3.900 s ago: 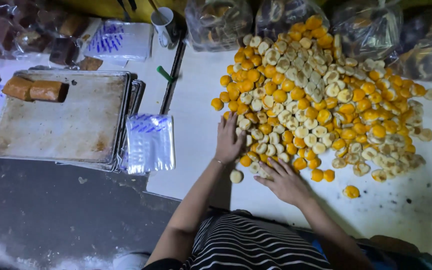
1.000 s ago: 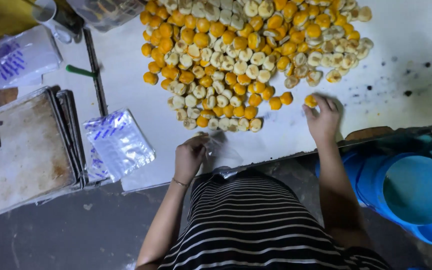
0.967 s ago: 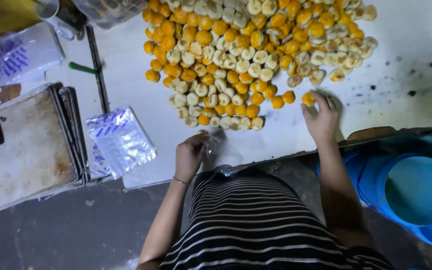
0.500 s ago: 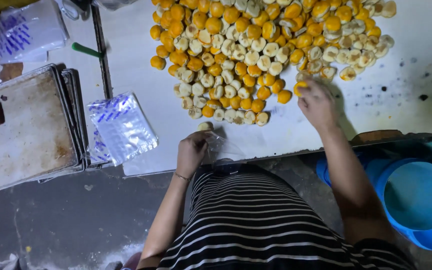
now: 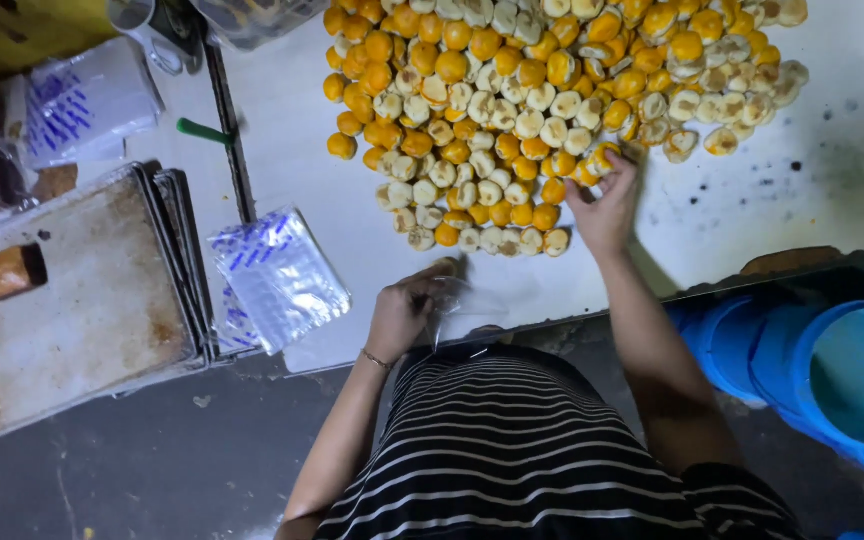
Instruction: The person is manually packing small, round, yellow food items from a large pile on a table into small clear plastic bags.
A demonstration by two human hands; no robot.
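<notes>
A large heap of small round pastries (image 5: pixel 512 90), some orange and some pale, covers the white table (image 5: pixel 772 200). My right hand (image 5: pixel 602 200) rests at the heap's near right edge, fingers curled around an orange pastry (image 5: pixel 604 158). My left hand (image 5: pixel 407 310) is at the table's near edge, gripping a thin clear plastic bag (image 5: pixel 467 300) that hangs open beside it. I wear a black-and-white striped shirt.
A stack of clear bags with blue print (image 5: pixel 277 275) lies left of my left hand. Metal baking trays (image 5: pixel 72 310) sit further left. Blue plastic tubs (image 5: pixel 832 370) stand on the floor at right. A green-handled tool (image 5: pixel 202 130) and a cup (image 5: pixel 137 18) lie beyond.
My right hand has moved left along the heap's edge and closed on a pastry. My left hand keeps the clear bag at the table edge. The view has shifted slightly.
</notes>
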